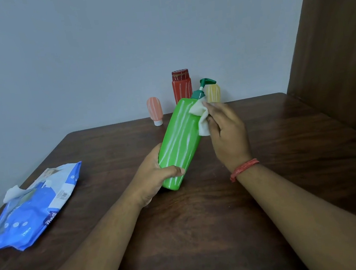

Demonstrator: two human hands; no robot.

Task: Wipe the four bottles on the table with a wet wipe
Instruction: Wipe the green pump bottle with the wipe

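Edges and room: the dark wooden surface ends at its far edge against the pale wall, its left edge runs diagonally toward me, and a brown panel rises at the far right; bare wood lies between my forearms and out to my right
Green bottle: lifted and tilted, base toward me, dark green pump head pointing away to the right; bright green with thin white streaks running along its length, smooth and glossy, rounded sides
My left hand: wrapped round the bottle's lower end, thumb lying across the front, fingers hidden behind
My right hand: fingers bunched on the wet wipe, pressing it onto the bottle's upper shoulder just under the pump collar; a red thread band circles that wrist
Wet wipe: white, soft, crumpled into folds
Other bottles: a red bottle stands upright at the far edge, a small pink tube stands cap-down to its left, a yellow bottle shows partly behind the pump; all carry the same white streaks
Wipes pack: blue crinkly plastic, flat near the left edge, one white sheet poking out of it
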